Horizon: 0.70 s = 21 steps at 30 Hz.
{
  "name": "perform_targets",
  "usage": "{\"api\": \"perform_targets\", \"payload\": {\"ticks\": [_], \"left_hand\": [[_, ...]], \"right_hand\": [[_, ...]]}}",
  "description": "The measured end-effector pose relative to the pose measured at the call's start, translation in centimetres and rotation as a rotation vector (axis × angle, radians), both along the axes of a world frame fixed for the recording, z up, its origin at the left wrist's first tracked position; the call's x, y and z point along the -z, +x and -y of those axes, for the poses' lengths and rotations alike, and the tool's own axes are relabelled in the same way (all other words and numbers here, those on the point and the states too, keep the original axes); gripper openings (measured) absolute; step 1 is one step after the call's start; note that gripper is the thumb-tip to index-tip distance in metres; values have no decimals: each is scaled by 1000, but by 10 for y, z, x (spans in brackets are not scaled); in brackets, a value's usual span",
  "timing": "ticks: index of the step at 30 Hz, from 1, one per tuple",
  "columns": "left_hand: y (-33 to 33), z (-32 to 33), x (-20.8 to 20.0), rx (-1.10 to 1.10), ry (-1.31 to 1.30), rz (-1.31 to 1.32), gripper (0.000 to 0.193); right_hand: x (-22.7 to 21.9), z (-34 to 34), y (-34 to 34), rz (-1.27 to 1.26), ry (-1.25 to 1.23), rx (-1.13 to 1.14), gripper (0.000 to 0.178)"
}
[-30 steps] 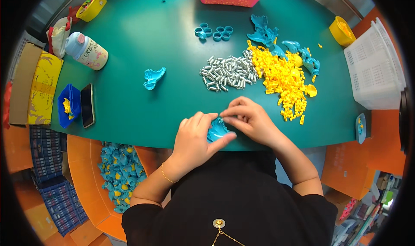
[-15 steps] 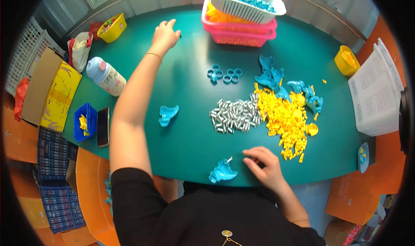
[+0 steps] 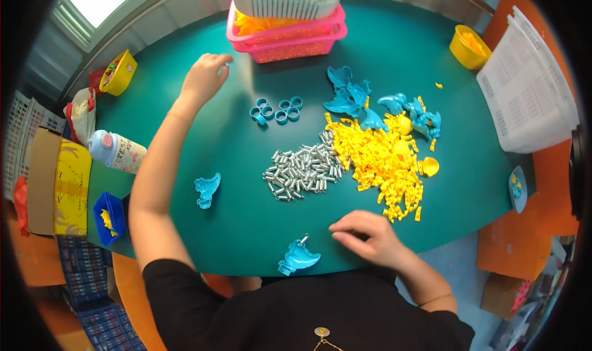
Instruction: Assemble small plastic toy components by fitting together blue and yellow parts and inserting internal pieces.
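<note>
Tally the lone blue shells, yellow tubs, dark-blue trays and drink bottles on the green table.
Curved blue plastic shells, lone: 2
Rounded yellow plastic tubs: 2
Angular dark-blue plastic tray: 1
Cylindrical blue-lidded drink bottle: 1
Total: 6

Black short-sleeved top [image 3: 259, 317], round pendant [image 3: 321, 331] on thin gold chain [image 3: 333, 345]

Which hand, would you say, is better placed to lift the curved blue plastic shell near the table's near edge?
Likely the right hand, close to that shell; the left hand is far forward.
</note>
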<state>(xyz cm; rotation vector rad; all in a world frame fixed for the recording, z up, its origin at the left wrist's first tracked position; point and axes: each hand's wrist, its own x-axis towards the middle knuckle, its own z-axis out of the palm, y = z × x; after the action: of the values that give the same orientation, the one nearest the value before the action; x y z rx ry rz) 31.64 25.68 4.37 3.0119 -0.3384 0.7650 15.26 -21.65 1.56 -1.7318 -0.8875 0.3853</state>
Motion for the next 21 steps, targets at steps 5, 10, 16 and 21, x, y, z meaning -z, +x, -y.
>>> {"api": "perform_targets", "payload": {"ticks": [5, 10, 16, 21], "left_hand": [[-88, 89, -11, 398, 436, -157, 20], [-117, 123, 14, 426, 563, -224, 19], [-179, 136, -26, 395, 129, -276, 17], [-255, 165, -44, 475, -319, -472, 33]], "right_hand": [[-43, 9, 69, 167, -201, 176, 15], [-32, -56, 162, 417, -340, 225, 21], [-22, -106, 187, 521, -787, 189, 24], [-19, -111, 193, 487, -846, 245, 23]]}}
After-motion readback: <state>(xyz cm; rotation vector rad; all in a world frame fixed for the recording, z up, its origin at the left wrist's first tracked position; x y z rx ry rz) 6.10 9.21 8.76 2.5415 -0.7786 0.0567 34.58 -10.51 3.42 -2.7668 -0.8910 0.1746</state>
